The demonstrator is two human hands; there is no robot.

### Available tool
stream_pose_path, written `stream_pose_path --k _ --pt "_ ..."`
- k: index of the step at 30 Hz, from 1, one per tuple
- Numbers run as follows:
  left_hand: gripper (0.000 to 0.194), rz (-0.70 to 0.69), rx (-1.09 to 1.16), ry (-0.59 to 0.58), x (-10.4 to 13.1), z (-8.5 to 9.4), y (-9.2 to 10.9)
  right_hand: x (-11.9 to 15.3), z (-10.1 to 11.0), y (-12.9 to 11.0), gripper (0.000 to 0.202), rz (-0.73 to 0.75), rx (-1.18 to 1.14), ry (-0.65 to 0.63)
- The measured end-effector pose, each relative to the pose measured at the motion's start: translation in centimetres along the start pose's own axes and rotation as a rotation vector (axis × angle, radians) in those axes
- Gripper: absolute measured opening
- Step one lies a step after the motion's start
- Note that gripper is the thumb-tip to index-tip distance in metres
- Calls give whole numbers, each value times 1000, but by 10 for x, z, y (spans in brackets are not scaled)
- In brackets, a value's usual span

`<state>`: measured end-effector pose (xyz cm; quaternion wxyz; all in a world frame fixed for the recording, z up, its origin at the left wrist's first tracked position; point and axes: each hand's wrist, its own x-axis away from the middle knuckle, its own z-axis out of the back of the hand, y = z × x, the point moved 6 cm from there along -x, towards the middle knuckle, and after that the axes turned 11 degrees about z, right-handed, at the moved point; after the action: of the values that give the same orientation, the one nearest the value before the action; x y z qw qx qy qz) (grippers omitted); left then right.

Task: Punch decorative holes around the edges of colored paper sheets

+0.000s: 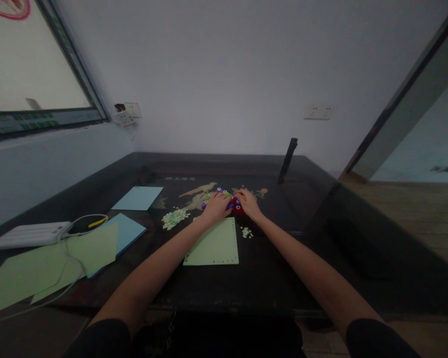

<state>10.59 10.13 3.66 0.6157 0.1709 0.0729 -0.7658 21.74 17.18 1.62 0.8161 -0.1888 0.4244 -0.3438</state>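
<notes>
Both hands rest on a cluster of small purple, green and red pieces with white eye-like spots (238, 211), beyond the far edge of a pale green sheet. Whether the pieces are joined cannot be made out. My left hand (217, 205) covers the left and middle of the cluster, its fingers bent over it. At its right end, my right hand (248, 203) grips with curled fingers, close to a red piece. The pale green sheet (214, 246) has small holes along its near and right edges. My left forearm crosses its left side.
Paper bits (174, 218) are heaped left of the sheet; a smaller scatter (246, 232) lies to its right. Blue sheets (138, 198), more green sheets (56, 261) and a white power bank-like box (32, 234) with a cable lie left. A dark post (287, 160) rises at back right.
</notes>
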Motion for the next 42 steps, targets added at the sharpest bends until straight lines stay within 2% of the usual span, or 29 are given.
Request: stream_pose_path --k 3,8,12,17,20,24,28,30,33,37,42 --pt "23 -37 -43 21 3 3 0 1 2 4 28 6 -55 51" --pt "24 -54 -56 38 7 11 0 2 5 9 26 -50 -74 62" --pt "25 -42 -2 -9 8 10 -3 2 5 11 23 -91 -83 57" --pt "15 -122 38 -81 11 -1 -4 2 3 11 22 -56 -124 74" --pt "13 -121 75 -117 11 -2 -5 4 3 11 21 -48 -118 90" --pt "22 -98 173 -125 5 16 -12 6 0 12 22 -75 -137 96" --pt "20 -67 221 -236 -1 36 -29 8 -2 12 20 -90 -113 100" --pt "23 -64 206 -283 0 39 -36 8 -3 13 20 -99 -109 91" --pt "29 -53 110 -316 2 34 -39 8 -3 14 22 -112 -117 85" --pt "23 -68 17 -297 5 26 -31 8 -1 13 22 -94 -134 107" --pt "25 -37 95 -215 1 39 -26 9 1 12 23 -88 -191 124"
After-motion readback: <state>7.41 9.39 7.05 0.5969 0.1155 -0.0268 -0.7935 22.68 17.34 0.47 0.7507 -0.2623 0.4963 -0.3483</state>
